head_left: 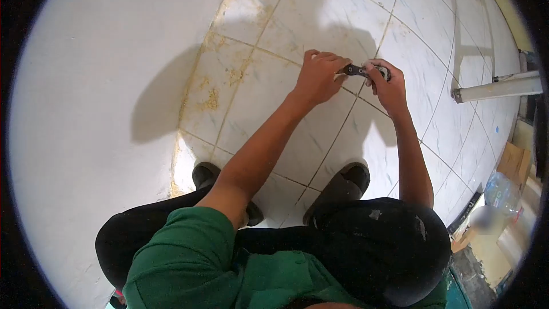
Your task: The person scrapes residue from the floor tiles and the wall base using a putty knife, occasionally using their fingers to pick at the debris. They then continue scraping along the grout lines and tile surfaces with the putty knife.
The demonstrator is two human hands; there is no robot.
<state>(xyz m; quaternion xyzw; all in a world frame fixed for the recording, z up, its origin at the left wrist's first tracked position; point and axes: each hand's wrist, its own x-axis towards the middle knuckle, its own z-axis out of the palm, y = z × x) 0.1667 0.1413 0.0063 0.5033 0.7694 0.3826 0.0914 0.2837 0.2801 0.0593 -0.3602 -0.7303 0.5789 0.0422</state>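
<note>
Both arms stretch forward over the white tiled floor (303, 137); left hand (325, 74) and right hand (389, 86) grip small black riveted tool (355, 70).

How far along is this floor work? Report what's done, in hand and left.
Done: the small black piece is out; nothing else clearly finished. In hand: left hand at one end, right hand gripping the other. Left: probably the yellowish residue on the tiles.

Green short-sleeved top, black trousers, seemingly dark footwear
</note>
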